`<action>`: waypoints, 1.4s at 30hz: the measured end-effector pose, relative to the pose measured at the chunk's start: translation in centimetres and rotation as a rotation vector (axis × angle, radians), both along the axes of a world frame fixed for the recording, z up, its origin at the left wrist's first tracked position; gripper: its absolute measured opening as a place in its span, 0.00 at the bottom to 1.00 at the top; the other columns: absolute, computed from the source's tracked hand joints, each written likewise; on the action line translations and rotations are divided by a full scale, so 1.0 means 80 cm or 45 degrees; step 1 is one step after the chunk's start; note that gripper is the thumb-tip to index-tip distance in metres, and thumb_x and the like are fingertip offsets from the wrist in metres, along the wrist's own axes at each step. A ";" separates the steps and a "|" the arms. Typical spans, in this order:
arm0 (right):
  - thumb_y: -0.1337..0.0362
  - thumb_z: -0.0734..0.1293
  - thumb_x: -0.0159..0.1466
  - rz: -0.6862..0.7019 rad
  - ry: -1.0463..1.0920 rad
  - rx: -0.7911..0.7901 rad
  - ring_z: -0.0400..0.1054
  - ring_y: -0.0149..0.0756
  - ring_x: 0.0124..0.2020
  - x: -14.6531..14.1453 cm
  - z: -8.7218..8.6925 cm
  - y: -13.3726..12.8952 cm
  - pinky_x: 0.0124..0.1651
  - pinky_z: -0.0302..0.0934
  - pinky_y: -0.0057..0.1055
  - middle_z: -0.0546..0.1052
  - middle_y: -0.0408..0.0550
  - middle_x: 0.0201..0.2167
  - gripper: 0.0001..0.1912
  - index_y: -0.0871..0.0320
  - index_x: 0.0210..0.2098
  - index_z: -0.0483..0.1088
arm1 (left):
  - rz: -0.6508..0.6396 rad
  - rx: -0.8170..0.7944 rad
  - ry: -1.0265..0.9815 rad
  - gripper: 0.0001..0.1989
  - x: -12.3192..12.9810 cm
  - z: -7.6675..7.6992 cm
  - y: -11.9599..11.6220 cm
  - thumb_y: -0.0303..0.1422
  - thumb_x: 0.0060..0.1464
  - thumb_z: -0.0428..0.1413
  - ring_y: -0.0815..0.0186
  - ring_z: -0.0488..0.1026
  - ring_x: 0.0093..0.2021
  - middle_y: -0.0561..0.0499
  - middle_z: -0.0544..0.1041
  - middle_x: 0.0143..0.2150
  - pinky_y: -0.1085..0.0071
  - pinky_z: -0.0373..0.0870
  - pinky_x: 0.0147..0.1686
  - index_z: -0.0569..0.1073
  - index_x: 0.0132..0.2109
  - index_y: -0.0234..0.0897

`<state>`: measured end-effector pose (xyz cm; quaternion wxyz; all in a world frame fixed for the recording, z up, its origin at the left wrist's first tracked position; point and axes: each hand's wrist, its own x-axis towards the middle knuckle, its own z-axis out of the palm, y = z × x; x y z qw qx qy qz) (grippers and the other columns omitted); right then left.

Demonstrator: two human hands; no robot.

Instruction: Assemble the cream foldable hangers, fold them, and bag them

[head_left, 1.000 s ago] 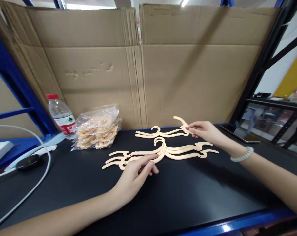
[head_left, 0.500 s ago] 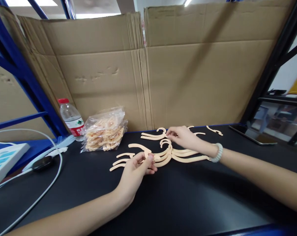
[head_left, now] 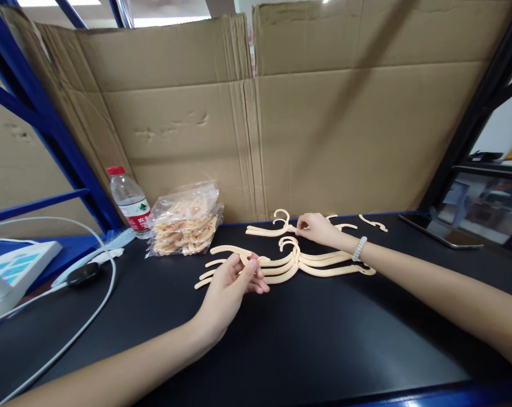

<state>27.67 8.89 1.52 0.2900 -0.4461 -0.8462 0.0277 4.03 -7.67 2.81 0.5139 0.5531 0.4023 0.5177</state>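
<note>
Left hand [head_left: 227,289] pinches curved piece [head_left: 229,249] above front hangers [head_left: 326,272] on table [head_left: 290,345]; right hand [head_left: 321,230] touches back hangers [head_left: 265,232] near middle, grip unclear. Piece looks light, fairly stiff, perhaps slick; broader joint end likely surest hold.

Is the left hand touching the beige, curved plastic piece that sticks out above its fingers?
Touching. The head view shows the left hand pinching the beige, curved plastic piece between thumb and fingers.

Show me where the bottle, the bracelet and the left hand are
Bottle [head_left: 136,213]: head view, on its label.
Bracelet [head_left: 359,249]: head view, on its beads at the wrist.
Left hand [head_left: 225,290]: head view, on its back.
</note>
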 end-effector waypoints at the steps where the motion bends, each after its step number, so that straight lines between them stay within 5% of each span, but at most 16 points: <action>1: 0.68 0.68 0.59 0.003 0.027 0.008 0.68 0.35 0.26 0.003 0.006 -0.004 0.31 0.59 0.29 0.75 0.46 0.24 0.07 0.59 0.25 0.68 | 0.016 0.017 -0.007 0.13 -0.002 0.003 0.000 0.39 0.56 0.58 0.71 0.73 0.27 0.56 0.72 0.28 0.75 0.70 0.29 0.67 0.38 0.35; 6: 0.65 0.64 0.63 0.082 0.151 0.083 0.69 0.35 0.31 0.023 0.043 -0.046 0.36 0.63 0.30 0.75 0.45 0.29 0.02 0.56 0.34 0.65 | 0.136 0.066 -0.069 0.14 -0.016 0.016 0.001 0.36 0.50 0.64 0.74 0.69 0.26 0.57 0.72 0.28 0.77 0.67 0.30 0.67 0.37 0.35; 10: 0.65 0.62 0.64 0.164 0.229 0.133 0.69 0.37 0.32 0.037 0.056 -0.089 0.37 0.64 0.32 0.74 0.45 0.32 0.08 0.55 0.44 0.64 | 0.080 0.045 -0.014 0.13 -0.021 0.016 0.001 0.36 0.52 0.62 0.73 0.68 0.25 0.58 0.70 0.22 0.78 0.64 0.28 0.66 0.35 0.36; 15: 0.67 0.57 0.67 0.219 0.180 0.245 0.67 0.39 0.36 0.040 0.043 -0.130 0.40 0.63 0.35 0.72 0.50 0.37 0.07 0.56 0.42 0.65 | -0.042 -0.019 -0.025 0.12 -0.019 0.009 0.001 0.36 0.52 0.63 0.75 0.67 0.24 0.57 0.70 0.22 0.79 0.62 0.26 0.70 0.35 0.34; 20: 0.64 0.57 0.70 0.179 0.312 0.107 0.66 0.35 0.30 0.044 0.024 -0.154 0.33 0.63 0.31 0.70 0.46 0.32 0.07 0.55 0.43 0.65 | -0.090 -0.106 -0.143 0.09 -0.020 0.006 0.005 0.33 0.52 0.63 0.75 0.67 0.25 0.57 0.69 0.23 0.81 0.64 0.27 0.71 0.33 0.34; 27: 0.66 0.59 0.69 0.211 0.358 0.263 0.72 0.34 0.33 0.046 0.017 -0.169 0.35 0.67 0.29 0.75 0.47 0.39 0.11 0.51 0.49 0.66 | -0.319 -0.223 -0.275 0.09 -0.019 0.006 0.003 0.29 0.51 0.62 0.65 0.77 0.33 0.48 0.74 0.44 0.74 0.74 0.31 0.68 0.31 0.34; 42: 0.67 0.59 0.68 0.249 0.332 0.305 0.73 0.35 0.34 0.042 0.012 -0.175 0.34 0.71 0.29 0.75 0.48 0.44 0.12 0.51 0.50 0.67 | -0.473 -0.241 -0.326 0.11 -0.020 0.008 0.000 0.29 0.47 0.65 0.65 0.77 0.32 0.49 0.74 0.36 0.74 0.74 0.31 0.68 0.30 0.33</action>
